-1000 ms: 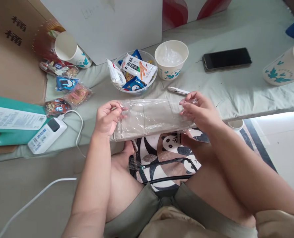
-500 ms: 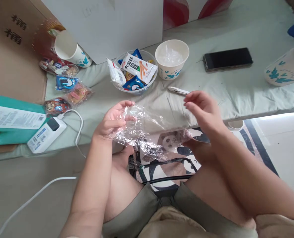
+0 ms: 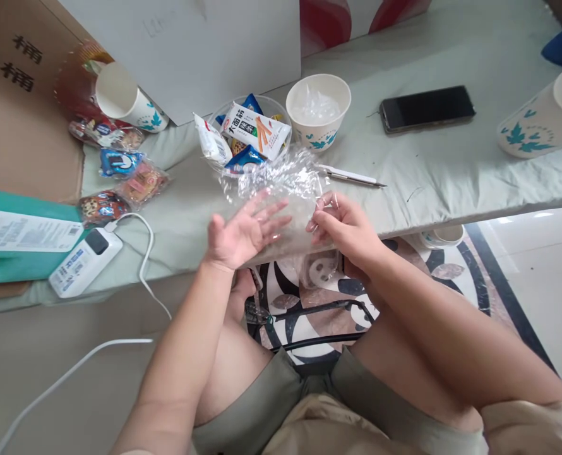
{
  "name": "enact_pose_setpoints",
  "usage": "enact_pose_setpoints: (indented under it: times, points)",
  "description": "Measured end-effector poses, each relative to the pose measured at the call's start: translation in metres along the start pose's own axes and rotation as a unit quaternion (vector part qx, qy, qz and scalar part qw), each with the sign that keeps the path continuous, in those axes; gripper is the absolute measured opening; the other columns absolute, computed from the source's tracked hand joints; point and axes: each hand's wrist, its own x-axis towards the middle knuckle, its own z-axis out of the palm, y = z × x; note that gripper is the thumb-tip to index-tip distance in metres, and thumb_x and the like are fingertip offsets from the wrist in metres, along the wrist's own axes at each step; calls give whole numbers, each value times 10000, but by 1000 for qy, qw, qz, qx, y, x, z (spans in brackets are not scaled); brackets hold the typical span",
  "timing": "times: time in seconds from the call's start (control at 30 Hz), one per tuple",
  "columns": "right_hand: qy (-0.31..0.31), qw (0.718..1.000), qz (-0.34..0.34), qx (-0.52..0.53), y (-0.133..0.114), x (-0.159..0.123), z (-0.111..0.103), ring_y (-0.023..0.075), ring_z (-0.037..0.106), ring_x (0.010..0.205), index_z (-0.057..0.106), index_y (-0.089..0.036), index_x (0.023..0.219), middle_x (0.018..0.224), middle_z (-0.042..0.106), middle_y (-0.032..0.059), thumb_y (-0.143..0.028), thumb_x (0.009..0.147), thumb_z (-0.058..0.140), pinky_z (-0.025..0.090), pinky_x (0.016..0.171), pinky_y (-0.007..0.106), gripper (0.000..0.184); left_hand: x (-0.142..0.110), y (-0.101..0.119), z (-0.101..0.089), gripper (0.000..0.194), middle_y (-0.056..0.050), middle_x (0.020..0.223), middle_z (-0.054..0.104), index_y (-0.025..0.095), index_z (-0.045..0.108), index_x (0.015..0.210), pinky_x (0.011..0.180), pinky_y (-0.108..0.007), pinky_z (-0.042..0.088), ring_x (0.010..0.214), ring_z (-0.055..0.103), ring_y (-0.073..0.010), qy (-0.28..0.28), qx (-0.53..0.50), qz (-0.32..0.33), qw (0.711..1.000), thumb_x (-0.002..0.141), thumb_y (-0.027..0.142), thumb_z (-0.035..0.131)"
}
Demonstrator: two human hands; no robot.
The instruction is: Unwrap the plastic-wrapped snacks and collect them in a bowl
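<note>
A clear plastic film (image 3: 285,174) is held above the front edge of the cloth-covered table (image 3: 427,202). It is thin, colourless and heavily crumpled; bright glints are scattered over its bunched upper part, while the lower part is seen as a smoother, see-through sheet, through which the panda-patterned floor mat (image 3: 285,278) can be made out. By the right hand (image 3: 347,224) the film's right side is pinched between thumb and fingers. The left hand (image 3: 245,234) is spread wide, palm turned up, against the film in view; whether it is touched cannot be told.

In view, the bowl (image 3: 281,106) of snacks is partly overlapped at its near side by the film's top, and the left end of the white pen-like tool (image 3: 352,177) is met by its right side. A broad stretch of cloth is left between the phone (image 3: 427,109) and the front edge. On the left, room is bounded by wrapped snacks (image 3: 141,183) and a white power bank (image 3: 86,262).
</note>
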Motion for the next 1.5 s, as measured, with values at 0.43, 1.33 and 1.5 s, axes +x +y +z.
enact_pose_setpoints:
  times: [0.43,1.33,1.5]
  points:
    - [32,993,-99,-49,16,4,-3,53,635,586,618,-209,872,1220,693,44,-249,880,563,480,509,238,68,-6,-6,1,302,45,487,637,203,705,889,344,-192,449,351,586,-132,81,173,71,979,733,397,876]
    - [-23,992,-22,119,10,9,-1,117,614,788,580,-212,1057,880,649,-10,-328,759,802,498,763,303,389,-9,-1,-8,537,-105,1067,789,210,706,1144,755,-351,643,893,783,-256,1,87,-26,996,667,342,914]
    - [-119,992,19,-35,8,4,-5,109,588,686,632,-185,914,763,632,-7,-353,861,707,459,636,269,192,-11,6,0,262,-30,793,777,173,741,872,531,-240,583,625,744,-173,79,122,-35,989,665,282,860]
